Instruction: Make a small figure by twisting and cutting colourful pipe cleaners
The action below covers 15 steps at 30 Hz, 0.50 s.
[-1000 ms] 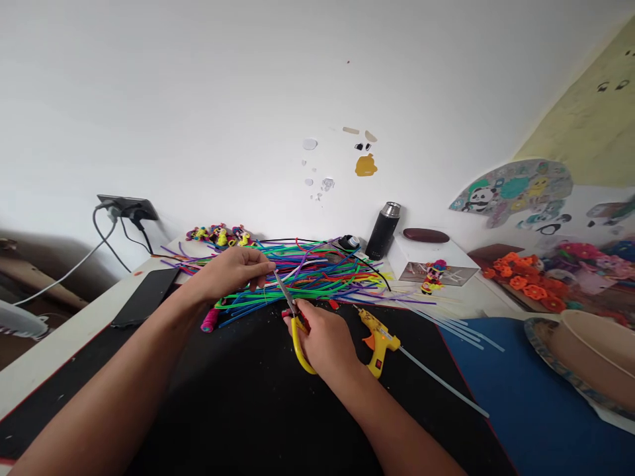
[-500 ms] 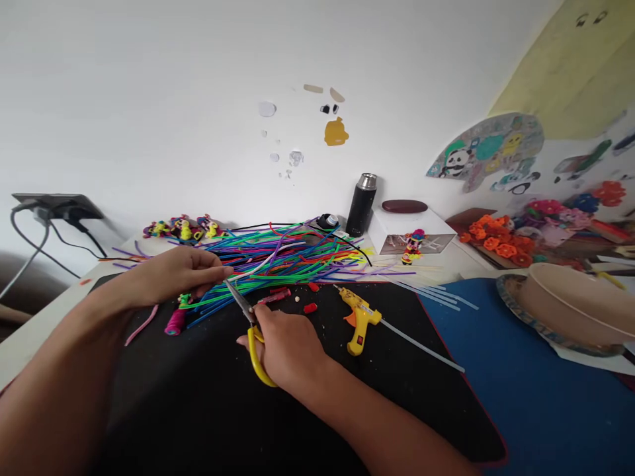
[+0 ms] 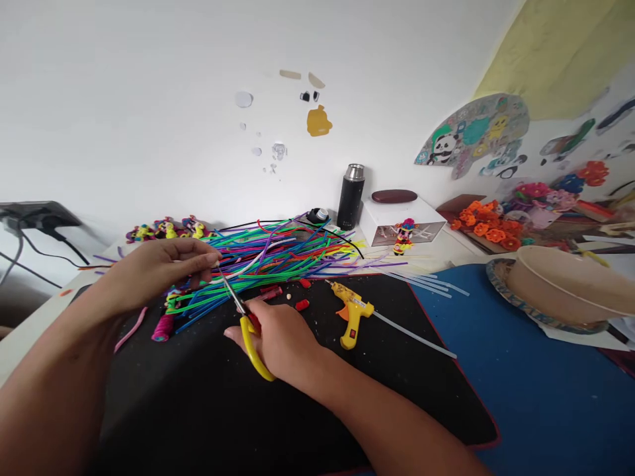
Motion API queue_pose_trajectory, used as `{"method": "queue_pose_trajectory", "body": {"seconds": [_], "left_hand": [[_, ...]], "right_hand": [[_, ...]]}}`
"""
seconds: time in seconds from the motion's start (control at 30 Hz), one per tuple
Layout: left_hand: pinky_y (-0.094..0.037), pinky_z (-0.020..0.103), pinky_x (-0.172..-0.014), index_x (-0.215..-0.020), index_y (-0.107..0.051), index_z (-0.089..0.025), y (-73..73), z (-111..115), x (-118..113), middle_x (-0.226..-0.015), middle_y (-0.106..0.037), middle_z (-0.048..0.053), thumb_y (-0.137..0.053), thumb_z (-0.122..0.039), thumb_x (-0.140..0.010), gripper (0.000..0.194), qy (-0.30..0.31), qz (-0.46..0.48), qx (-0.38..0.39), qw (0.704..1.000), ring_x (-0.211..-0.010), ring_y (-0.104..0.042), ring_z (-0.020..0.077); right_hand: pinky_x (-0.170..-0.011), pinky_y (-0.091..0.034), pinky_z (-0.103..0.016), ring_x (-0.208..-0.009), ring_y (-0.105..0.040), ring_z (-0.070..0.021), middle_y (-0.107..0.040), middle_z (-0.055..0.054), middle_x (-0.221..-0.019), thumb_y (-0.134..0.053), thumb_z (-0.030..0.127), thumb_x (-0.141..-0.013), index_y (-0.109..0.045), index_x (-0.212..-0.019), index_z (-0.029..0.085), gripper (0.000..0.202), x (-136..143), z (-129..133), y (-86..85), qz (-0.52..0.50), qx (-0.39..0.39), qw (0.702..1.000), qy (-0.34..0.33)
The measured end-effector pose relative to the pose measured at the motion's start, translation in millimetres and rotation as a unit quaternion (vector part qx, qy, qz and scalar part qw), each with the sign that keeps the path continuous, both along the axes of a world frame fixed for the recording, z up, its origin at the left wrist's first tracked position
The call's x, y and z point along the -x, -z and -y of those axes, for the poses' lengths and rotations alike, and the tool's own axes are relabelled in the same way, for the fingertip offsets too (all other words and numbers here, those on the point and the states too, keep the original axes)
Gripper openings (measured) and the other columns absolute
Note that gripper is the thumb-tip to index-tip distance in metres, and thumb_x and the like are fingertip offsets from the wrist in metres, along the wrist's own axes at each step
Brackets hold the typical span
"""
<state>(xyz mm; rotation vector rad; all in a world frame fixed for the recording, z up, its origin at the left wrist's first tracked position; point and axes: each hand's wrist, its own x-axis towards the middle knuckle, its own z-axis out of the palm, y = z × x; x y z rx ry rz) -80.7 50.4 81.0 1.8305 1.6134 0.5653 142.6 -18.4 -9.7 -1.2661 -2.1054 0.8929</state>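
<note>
My right hand (image 3: 285, 340) is closed round the yellow-handled scissors (image 3: 255, 357), whose blades point up and left. The blade tips reach the fingertips of my left hand (image 3: 183, 261), which are pinched together; what lies between them is too small to make out. Just behind both hands spreads a heap of coloured pipe cleaners (image 3: 278, 248). Below my left wrist a small pipe-cleaner figure with a magenta coiled base (image 3: 163, 327) lies on the black mat (image 3: 208, 410), near a pink pipe cleaner (image 3: 131, 329).
A yellow hot glue gun (image 3: 352, 314) with a glue stick in it lies right of my hands, near red scraps (image 3: 302, 305). Behind stand a black thermos (image 3: 351, 198) and a white box (image 3: 431, 221) with a finished figure (image 3: 404, 236). A bowl (image 3: 570, 284) sits at right.
The whole view has shifted, so things appear further left and slightly higher. My hands keep nearly the same pose, with the scissor tips still at the left fingertips.
</note>
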Motion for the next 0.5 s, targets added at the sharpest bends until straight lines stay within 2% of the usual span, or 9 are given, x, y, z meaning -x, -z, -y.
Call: {"method": "queue_pose_trajectory", "body": {"seconds": [0.07,0.17,0.2,0.27,0.33,0.5], "left_hand": [[-0.050,0.029,-0.068,-0.101,-0.077,-0.019,-2.6,3.1,0.7,-0.087,-0.076,0.004,-0.077,-0.067,-0.079,0.052,0.024,0.066,0.026,0.997,-0.075,-0.063,0.0203],[-0.056,0.034,-0.082,-0.096,-0.080,-0.019,-3.9,5.9,2.9,-0.115,-0.077,0.009,-0.087,-0.055,-0.074,0.044,0.042,0.149,0.026,0.988,-0.096,-0.070,0.0257],[-0.057,0.036,-0.085,-0.093,-0.081,-0.018,-3.8,6.2,3.8,-0.118,-0.076,0.011,-0.088,-0.053,-0.073,0.041,0.047,0.168,0.026,0.984,-0.100,-0.071,0.0271],[-0.060,0.039,-0.086,-0.093,-0.082,-0.019,-3.6,6.0,5.4,-0.117,-0.077,0.013,-0.089,-0.050,-0.072,0.038,0.050,0.187,0.021,0.981,-0.100,-0.073,0.0287],[-0.061,0.040,-0.084,-0.097,-0.082,-0.021,-3.3,5.6,6.9,-0.117,-0.078,0.013,-0.089,-0.048,-0.072,0.037,0.054,0.191,0.014,0.980,-0.100,-0.074,0.0297],[-0.061,0.039,-0.084,-0.109,-0.078,-0.023,-0.5,4.6,8.5,-0.108,-0.080,0.009,-0.084,-0.045,-0.080,0.037,0.066,0.182,-0.001,0.981,-0.099,-0.074,0.0268]], "right_hand": [[-0.058,-0.043,-0.025,-0.065,-0.067,-0.0168,-0.072,-0.001,-0.078,-0.072,0.056,-0.093,-0.071,-0.116,0.023,0.041,-1.1,-1.2,4.0,-0.082,0.038,0.996,-0.003],[-0.049,-0.042,-0.023,-0.048,-0.057,-0.0119,-0.063,0.004,-0.066,-0.072,0.056,-0.093,-0.069,-0.121,0.022,0.044,-0.2,-2.9,11.5,-0.185,0.138,0.973,-0.019],[-0.045,-0.040,-0.022,-0.043,-0.054,-0.0107,-0.059,0.006,-0.062,-0.071,0.057,-0.094,-0.067,-0.123,0.022,0.046,0.6,-3.5,13.9,-0.216,0.177,0.960,-0.034],[-0.038,-0.037,-0.021,-0.036,-0.049,-0.0094,-0.055,0.008,-0.061,-0.071,0.061,-0.091,-0.065,-0.124,0.022,0.052,2.5,-4.6,17.6,-0.270,0.228,0.934,-0.048],[-0.034,-0.035,-0.019,-0.034,-0.048,-0.0083,-0.055,0.008,-0.063,-0.072,0.063,-0.089,-0.065,-0.123,0.021,0.055,3.9,-5.0,19.4,-0.299,0.244,0.921,-0.045],[-0.032,-0.033,-0.017,-0.033,-0.047,-0.0075,-0.049,0.011,-0.056,-0.073,0.064,-0.088,-0.065,-0.122,0.019,0.056,4.0,-3.8,16.1,-0.307,0.257,0.915,-0.044]]}}
